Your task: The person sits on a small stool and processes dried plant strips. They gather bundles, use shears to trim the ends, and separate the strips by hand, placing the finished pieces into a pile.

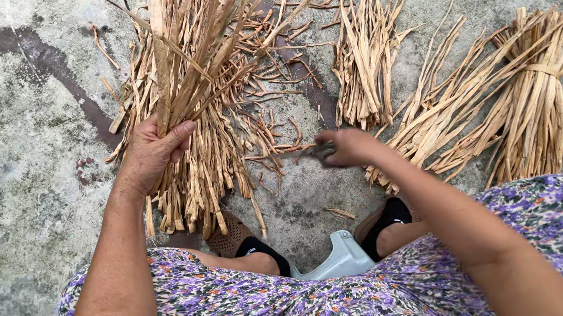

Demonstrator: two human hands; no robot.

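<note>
Probably an outdoor yard, stained, mossy concrete ground [1, 230], dried plant strips [206, 79] heaped, tied bundle [532, 91] nearby

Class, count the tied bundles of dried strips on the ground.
1: the tied bundle lies at right, beyond the right hand. Other heaps look loose; ties may be hidden.

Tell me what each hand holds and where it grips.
The left hand clasps a bunch of dried plant strips near its lower end. The right hand pinches one thin strip at its end; motion blur hides the exact grip.
</note>
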